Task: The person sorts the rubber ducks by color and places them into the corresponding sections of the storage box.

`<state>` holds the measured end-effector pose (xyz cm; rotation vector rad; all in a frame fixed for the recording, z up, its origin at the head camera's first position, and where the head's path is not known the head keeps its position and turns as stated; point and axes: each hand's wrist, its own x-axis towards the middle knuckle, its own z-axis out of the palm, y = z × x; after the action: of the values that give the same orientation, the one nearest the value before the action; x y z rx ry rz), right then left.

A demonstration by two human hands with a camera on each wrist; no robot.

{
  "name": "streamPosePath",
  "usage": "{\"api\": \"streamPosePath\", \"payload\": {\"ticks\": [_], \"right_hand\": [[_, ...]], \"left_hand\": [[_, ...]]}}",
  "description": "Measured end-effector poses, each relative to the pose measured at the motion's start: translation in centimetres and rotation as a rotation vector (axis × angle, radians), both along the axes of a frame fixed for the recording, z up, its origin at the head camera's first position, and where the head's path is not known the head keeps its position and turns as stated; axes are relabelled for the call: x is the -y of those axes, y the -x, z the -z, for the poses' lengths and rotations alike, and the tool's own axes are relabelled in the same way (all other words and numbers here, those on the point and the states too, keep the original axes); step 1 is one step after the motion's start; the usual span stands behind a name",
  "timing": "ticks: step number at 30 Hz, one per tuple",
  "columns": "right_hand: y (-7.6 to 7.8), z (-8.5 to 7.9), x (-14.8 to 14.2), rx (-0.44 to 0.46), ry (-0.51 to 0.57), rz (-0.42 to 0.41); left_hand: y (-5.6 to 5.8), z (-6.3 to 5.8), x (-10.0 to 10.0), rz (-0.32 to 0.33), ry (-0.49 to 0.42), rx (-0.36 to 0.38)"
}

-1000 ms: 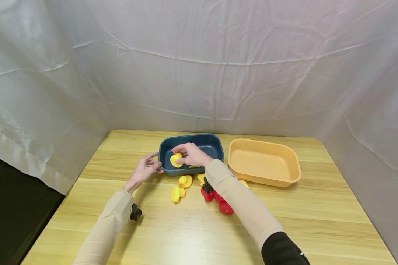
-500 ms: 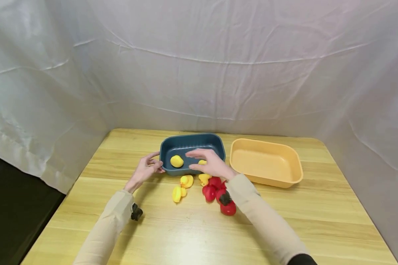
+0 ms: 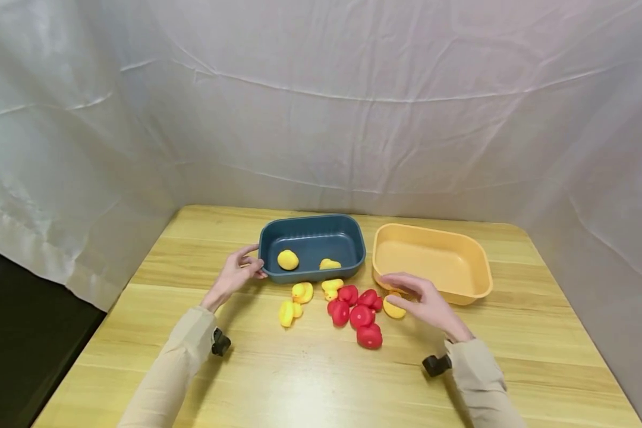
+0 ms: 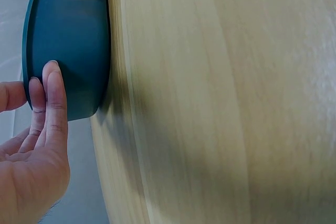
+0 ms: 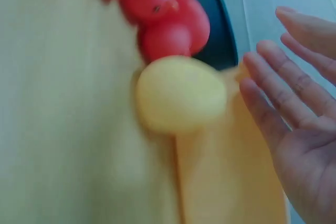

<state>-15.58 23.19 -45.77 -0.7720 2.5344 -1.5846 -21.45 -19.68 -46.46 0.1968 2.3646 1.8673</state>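
My left hand (image 3: pixel 234 274) pinches the left end of the dark blue bin (image 3: pixel 359 261); in the left wrist view its fingers (image 4: pixel 55 95) lie along the outer wall and the thumb is across the rim. Inside that bin are two yellow rubber ducks, one at the left (image 3: pixel 288 260), the other by the front wall (image 3: pixel 329 264). My right hand (image 3: pixel 425 303) is over the table with fingers parted, holding nothing. Just by its fingertips sits a yellow rubber duck (image 3: pixel 394 305), which appears large and blurred in the right wrist view.
Several red rubber ducks (image 3: pixel 361 316) cluster in front of the bins. Left of them lie three yellow ducks, including one on its side (image 3: pixel 287 313). An orange bin (image 3: pixel 433 261) stands right of the blue one. White cloth (image 3: pixel 353 119) hangs behind the wooden table (image 3: pixel 278 380).
My right hand let go of a yellow duck inside the blue bin, then moved right and towards me to the yellow duck by the orange bin. The left hand stayed at the blue bin.
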Motion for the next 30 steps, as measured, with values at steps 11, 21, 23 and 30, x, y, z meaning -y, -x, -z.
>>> {"api": "streamPosePath", "payload": {"ticks": [11, 21, 23, 30], "right_hand": [[-2.0, 1.9, -3.5, 0.065, -0.026, -0.003], [-2.2, 2.4, -3.9, 0.12, -0.109, 0.003], [-2.3, 2.5, -3.9, 0.119, -0.101, 0.004], [-2.3, 2.7, -3.9, 0.122, -0.046, -0.006]], "left_hand": [[-0.2, 0.0, 0.2, 0.003, 0.019, 0.0], [-0.2, -0.1, 0.2, 0.01, 0.022, 0.005], [-0.2, -0.1, 0.2, 0.01, 0.023, 0.005], [-0.2, -0.2, 0.2, 0.01, 0.027, 0.006]]}}
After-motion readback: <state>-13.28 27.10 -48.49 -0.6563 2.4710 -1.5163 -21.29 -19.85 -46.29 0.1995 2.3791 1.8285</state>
